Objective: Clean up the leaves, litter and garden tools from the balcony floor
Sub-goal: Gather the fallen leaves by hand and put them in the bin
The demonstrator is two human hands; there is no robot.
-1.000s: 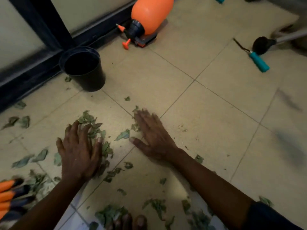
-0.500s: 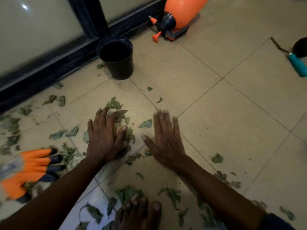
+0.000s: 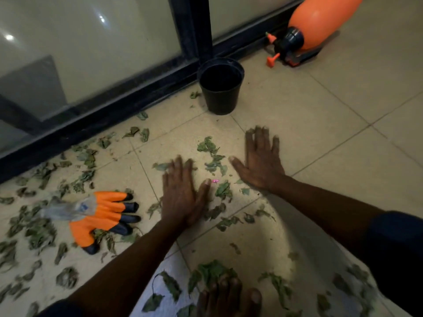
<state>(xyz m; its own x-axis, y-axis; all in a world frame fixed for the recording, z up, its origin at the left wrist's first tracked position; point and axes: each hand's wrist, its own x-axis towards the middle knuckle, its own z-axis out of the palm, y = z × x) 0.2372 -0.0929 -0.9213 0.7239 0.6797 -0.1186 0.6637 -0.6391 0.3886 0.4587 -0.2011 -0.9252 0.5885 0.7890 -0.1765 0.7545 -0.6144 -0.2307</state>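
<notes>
Wider apart than half a second ago, both hands press flat, fingers splayed, holding nothing. Farthest short of the black pot (image 3: 220, 89) lies the left hand (image 3: 180, 200), with orange gloves (image 3: 103, 217) down-left of the pot. Scattered leaves (image 3: 214, 162) lie closer to it, the right hand (image 3: 261, 163) closer still, and an orange sprayer (image 3: 311, 28) beyond.

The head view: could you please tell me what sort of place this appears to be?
Probably a balcony or patio used for gardening: a tiled floor beside a dark-framed glass door, scattered green leaves, plus a black plant pot, an orange sprayer and clawed orange gloves.
</notes>
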